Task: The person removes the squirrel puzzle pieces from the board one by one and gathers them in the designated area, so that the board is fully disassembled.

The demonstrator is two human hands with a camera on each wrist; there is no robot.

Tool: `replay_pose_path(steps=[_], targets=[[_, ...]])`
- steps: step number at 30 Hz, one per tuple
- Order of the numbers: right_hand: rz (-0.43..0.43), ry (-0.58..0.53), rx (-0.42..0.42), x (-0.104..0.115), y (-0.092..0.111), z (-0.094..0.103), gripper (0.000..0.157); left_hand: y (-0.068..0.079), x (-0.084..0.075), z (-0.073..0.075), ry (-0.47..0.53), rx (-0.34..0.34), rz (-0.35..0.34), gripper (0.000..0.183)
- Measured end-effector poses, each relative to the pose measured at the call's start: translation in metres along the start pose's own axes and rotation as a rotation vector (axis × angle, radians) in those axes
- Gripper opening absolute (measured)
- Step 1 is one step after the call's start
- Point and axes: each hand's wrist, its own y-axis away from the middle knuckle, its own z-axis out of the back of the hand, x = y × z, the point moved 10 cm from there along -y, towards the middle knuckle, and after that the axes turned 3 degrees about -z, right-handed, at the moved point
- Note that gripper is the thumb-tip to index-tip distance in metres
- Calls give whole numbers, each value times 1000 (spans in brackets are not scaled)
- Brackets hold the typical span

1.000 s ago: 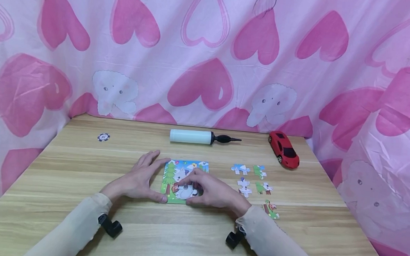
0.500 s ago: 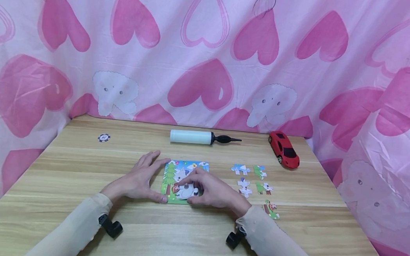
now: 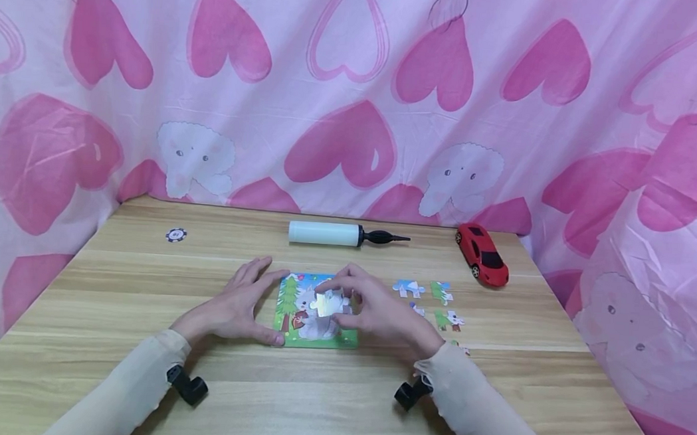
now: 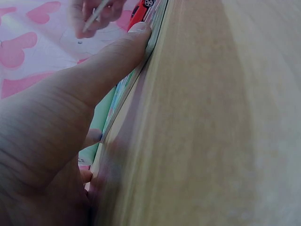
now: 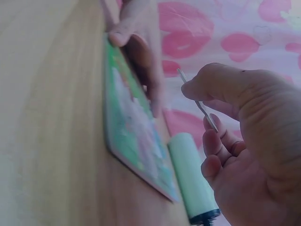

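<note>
A jigsaw board [image 3: 341,343] with a cartoon animal and trees lies flat on the table. My left hand [image 3: 229,307] rests at its left side, thumb on the near corner and a fingertip at the far corner, fingers spread and fairly straight. Above the board, my right hand [image 3: 375,312] pinches a jigsaw piece [image 3: 328,303] between thumb and fingers. In the right wrist view that jigsaw piece [image 5: 200,104] appears edge-on, apart from the board [image 5: 141,136]. Glare hides part of its picture.
Several loose jigsaw pieces [image 3: 409,288] lie right of the board, some partly hidden by my right hand and wrist. Behind stand a white hand pump [image 3: 325,233] with a black nozzle and a red toy car [image 3: 482,255]. A poker chip [image 3: 176,235] lies at the back left.
My right hand has lifted the jigsaw piece off the board and moved a little up and to the right with it. My left hand has stayed in place.
</note>
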Motion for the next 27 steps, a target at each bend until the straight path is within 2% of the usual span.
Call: replay_pose_path(steps=[11,27], targets=[[113,12,-84,12,5,31,52,0,1,0,0,2,1,133],[117,37,-143,15,15,58,52,1,2,0,-2,0,8,133]])
